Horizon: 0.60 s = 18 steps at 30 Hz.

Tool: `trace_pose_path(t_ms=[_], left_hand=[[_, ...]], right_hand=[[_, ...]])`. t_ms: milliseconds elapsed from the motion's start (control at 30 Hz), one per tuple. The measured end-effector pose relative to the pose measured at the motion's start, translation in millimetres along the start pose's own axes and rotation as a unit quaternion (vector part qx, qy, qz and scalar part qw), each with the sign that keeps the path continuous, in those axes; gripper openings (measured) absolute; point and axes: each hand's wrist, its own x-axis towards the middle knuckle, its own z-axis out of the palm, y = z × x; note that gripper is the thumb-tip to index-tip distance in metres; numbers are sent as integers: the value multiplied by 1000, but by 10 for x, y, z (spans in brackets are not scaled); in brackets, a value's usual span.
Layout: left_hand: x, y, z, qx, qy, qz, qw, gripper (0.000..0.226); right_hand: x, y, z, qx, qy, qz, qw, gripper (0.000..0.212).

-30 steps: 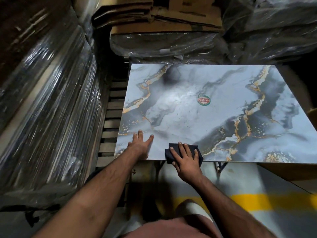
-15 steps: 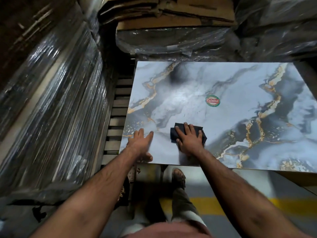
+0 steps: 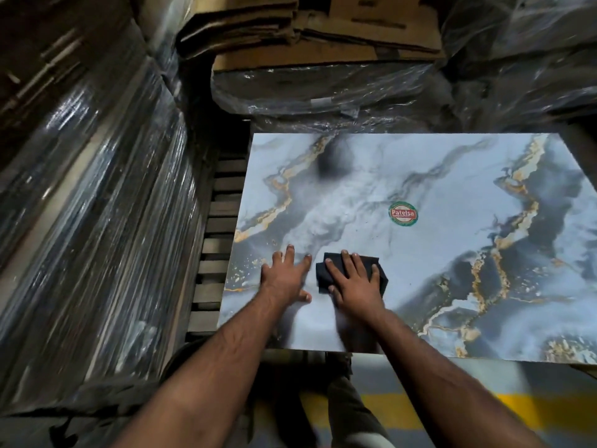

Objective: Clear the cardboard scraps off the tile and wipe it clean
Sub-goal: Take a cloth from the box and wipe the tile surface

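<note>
A large glossy marble-patterned tile [image 3: 436, 176] with grey and gold veins lies flat in front of me. A round red and green sticker [image 3: 402, 214] sits near its middle. My right hand [image 3: 355, 282] lies flat with spread fingers on a folded dark cloth [image 3: 326, 270], pressing it onto the tile's near-left part. My left hand [image 3: 286, 276] rests flat on the tile just left of the cloth, fingers straight. Small dark specks dot the tile around the sticker. No cardboard scraps show on the tile.
Shrink-wrapped stacks [image 3: 97, 221] stand close on the left. Flattened cardboard boxes [image 3: 323, 27] lie on wrapped bundles behind the tile. Wooden pallet slats [image 3: 216, 247] show along the tile's left edge. A yellow floor line [image 3: 533, 409] runs below.
My right hand has pushed the cloth from the tile's near edge farther up onto the surface. My left hand has also slid a little forward on the tile.
</note>
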Motion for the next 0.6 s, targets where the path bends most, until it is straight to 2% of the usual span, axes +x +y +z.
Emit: trace_pose_path(t_ms=[167, 267, 333, 467, 600], left_hand=[[43, 2, -40, -26, -1, -3, 1000, 94], [139, 5, -155, -85, 28, -14, 996, 66], [250, 6, -227, -96, 44, -12, 994, 56], [563, -44, -450, -80, 38, -10, 996, 70], [828, -107, -601, -61, -1, -42, 997, 91]], right_hand=[[564, 28, -344, 7, -38, 13, 999, 65], [413, 46, -275, -13, -38, 0, 999, 66], [200, 80, -110, -14, -15, -14, 1000, 68], [-114, 146, 108, -16, -22, -37, 999, 73], [281, 157, -15, -5, -24, -44, 999, 64]])
